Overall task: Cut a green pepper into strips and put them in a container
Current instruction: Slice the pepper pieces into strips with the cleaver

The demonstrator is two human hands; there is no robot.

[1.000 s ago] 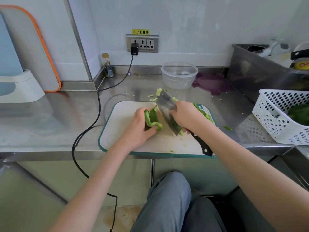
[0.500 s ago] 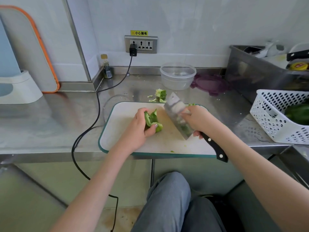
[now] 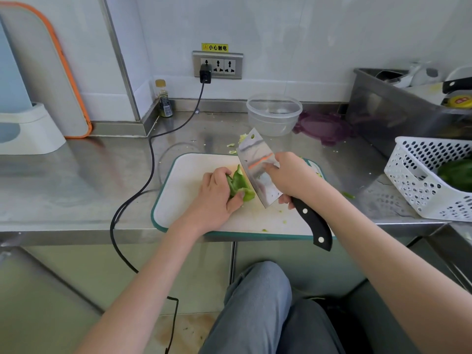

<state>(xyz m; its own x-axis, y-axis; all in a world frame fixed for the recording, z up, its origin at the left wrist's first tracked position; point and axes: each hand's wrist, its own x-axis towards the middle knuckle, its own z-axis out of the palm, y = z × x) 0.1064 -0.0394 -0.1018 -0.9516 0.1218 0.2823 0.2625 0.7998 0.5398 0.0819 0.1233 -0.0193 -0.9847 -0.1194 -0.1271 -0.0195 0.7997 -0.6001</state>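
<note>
Vs 0.5 s ago: wide steel cleaver w/ black riveted handle (image 3: 258,169) has swung back left, blade now hard against the pepper; was off to the right of it. Pepper and L hand approx unchanged.

R hand (image 3: 291,176) wrapped round the handle at the blade root, forefinger laid on blade flat. L hand (image 3: 215,194) fingers curled over the glossy green pepper piece (image 3: 240,183), thumb pressed at its near end; pepper lies mid white teal-rimmed cutting board (image 3: 178,192).

Handling (judgement): light, thin curved wall, crisp but springy; waxy skin prob slippery. Hold from above, fingertips tucked back from edge.

Clear round plastic container (image 3: 274,113) behind board, no strips visible inside. Cut bits at board's far right, mostly hidden by R hand.
</note>
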